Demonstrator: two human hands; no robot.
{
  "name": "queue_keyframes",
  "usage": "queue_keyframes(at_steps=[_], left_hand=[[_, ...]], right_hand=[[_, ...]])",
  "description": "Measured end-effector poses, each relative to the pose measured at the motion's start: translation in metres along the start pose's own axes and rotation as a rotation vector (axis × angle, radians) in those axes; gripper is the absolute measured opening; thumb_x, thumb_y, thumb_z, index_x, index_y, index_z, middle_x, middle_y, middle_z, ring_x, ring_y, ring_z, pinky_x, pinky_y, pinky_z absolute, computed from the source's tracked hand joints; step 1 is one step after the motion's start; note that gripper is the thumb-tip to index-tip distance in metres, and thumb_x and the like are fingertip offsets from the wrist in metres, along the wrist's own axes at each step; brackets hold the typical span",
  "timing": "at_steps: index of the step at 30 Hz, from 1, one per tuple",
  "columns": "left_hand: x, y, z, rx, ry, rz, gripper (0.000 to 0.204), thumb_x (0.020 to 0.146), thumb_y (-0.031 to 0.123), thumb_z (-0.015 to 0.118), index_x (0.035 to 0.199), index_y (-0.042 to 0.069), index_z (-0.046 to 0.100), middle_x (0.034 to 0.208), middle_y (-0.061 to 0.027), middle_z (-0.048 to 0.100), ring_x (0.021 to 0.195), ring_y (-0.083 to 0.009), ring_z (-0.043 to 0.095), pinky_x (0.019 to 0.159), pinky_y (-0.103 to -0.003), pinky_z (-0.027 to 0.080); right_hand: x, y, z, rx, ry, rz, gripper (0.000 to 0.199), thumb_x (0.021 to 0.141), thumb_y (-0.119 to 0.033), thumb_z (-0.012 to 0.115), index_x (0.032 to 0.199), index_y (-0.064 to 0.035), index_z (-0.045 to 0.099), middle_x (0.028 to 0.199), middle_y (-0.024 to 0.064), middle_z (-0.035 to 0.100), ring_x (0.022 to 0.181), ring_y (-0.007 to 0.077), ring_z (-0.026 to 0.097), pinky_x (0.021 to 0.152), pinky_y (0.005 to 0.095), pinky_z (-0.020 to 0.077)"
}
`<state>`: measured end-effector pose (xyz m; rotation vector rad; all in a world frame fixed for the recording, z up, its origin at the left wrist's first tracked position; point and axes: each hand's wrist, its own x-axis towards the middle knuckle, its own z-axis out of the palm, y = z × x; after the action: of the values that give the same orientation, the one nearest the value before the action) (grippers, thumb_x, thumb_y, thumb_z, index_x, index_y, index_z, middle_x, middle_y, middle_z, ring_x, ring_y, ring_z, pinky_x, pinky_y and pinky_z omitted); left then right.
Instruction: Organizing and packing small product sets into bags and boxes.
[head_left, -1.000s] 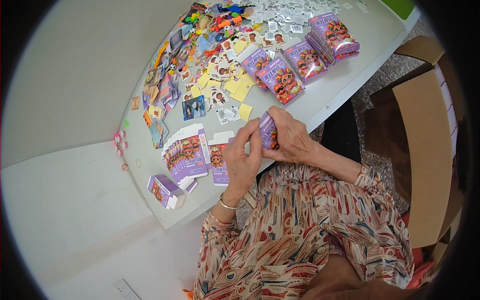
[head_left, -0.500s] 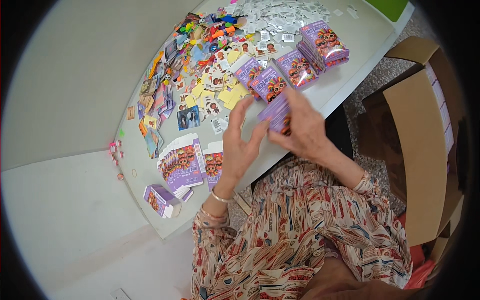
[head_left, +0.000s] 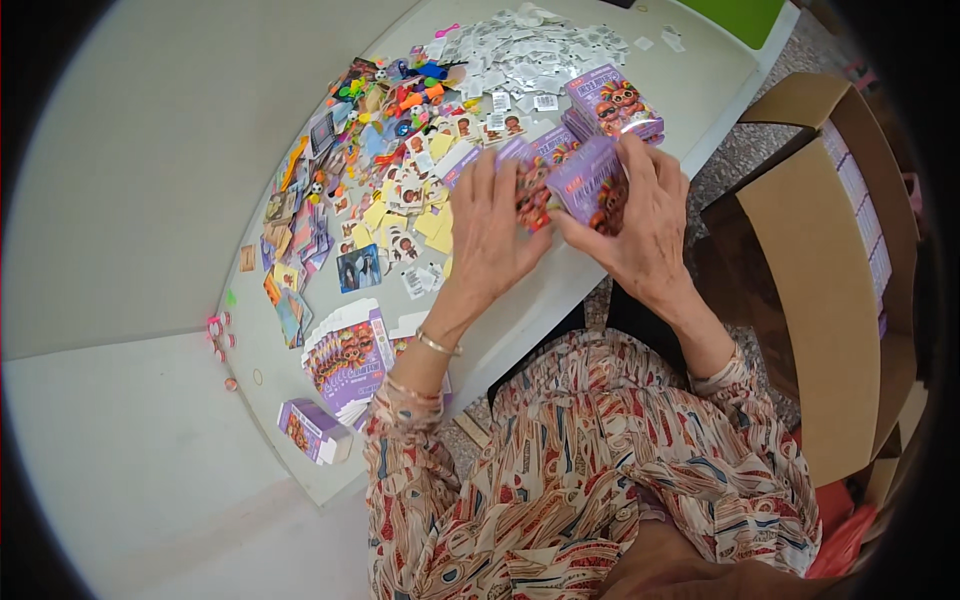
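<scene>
Here, seen from the head camera, a person seated at a pale table [head_left: 640, 90] works a small purple carton [head_left: 585, 180] between both hands, just above the table's near edge. The left hand [head_left: 492, 225] lies flat against the carton's left face, fingers straight and slightly spread; the right hand [head_left: 645, 225] cups it from the right, thumb and fingertips pinching its printed panels. The carton looks light, thin card, stiff along its folds yet easily crushed, so a grip on the edges and corners rather than the broad faces seems wisest.

Counted: one carton in hand; about four finished purple boxes [head_left: 612, 100] stacked just beyond the hands; one fanned sheaf of flat carton blanks [head_left: 350, 355] at near left; one assembled box [head_left: 312, 430] lying at the table's near corner. Small picture cards [head_left: 400, 205], bright little toys [head_left: 400, 90] and white paper packets [head_left: 520, 55] lie scattered in numbers too great to tell. One open cardboard shipping box [head_left: 830, 290] stands at right.
</scene>
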<state>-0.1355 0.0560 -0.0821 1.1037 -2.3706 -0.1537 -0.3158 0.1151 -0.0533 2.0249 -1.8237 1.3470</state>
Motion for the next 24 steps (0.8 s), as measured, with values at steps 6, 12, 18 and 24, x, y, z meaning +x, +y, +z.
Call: queue_keyframes(at_steps=[6, 12, 18, 24], left_hand=[[0.032, -0.018, 0.037, -0.314, -0.05, 0.04, 0.09, 0.06, 0.031, 0.085, 0.13, -0.004, 0.04, 0.132, -0.028, 0.039, 0.124, -0.0461, 0.038, 0.105, -0.051, 0.032], [0.009, -0.066, 0.002, 0.037, -0.071, -0.066, 0.103, 0.059, 0.052, 0.082, 0.136, -0.001, 0.038, 0.14, -0.0275, 0.034, 0.132, -0.0442, 0.03, 0.106, -0.055, 0.025], [-0.002, -0.068, -0.009, 0.05, -0.235, -0.161, 0.105, 0.056, 0.049, 0.081, 0.138, 0.002, 0.036, 0.132, -0.0193, 0.041, 0.125, -0.0364, 0.034, 0.101, -0.052, 0.024], [-0.022, -0.018, -0.048, 0.09, -0.026, -0.071, 0.099, 0.058, 0.032, 0.08, 0.139, 0.002, 0.032, 0.129, -0.0171, 0.041, 0.124, -0.0356, 0.035, 0.102, -0.051, 0.022]], right_hand=[[0.041, 0.008, 0.028, -0.18, -0.027, -0.083, 0.069, 0.07, -0.041, 0.075, 0.118, 0.0031, 0.053, 0.102, 0.0155, 0.062, 0.111, 0.0335, 0.049, 0.099, 0.0459, 0.028], [0.036, 0.02, 0.046, -0.38, -0.179, -0.113, 0.06, 0.073, -0.04, 0.073, 0.112, 0.0037, 0.057, 0.118, 0.0162, 0.054, 0.119, 0.0357, 0.041, 0.104, 0.0502, 0.0232], [0.035, 0.017, 0.06, -0.533, -0.281, -0.15, 0.057, 0.076, -0.038, 0.071, 0.111, 0.0047, 0.057, 0.129, 0.0163, 0.045, 0.127, 0.036, 0.033, 0.107, 0.0539, 0.0185], [0.019, -0.005, 0.037, -0.095, -0.127, -0.153, 0.057, 0.077, -0.029, 0.074, 0.118, 0.0052, 0.052, 0.123, 0.0204, 0.049, 0.116, 0.0366, 0.045, 0.099, 0.0477, 0.0348]])
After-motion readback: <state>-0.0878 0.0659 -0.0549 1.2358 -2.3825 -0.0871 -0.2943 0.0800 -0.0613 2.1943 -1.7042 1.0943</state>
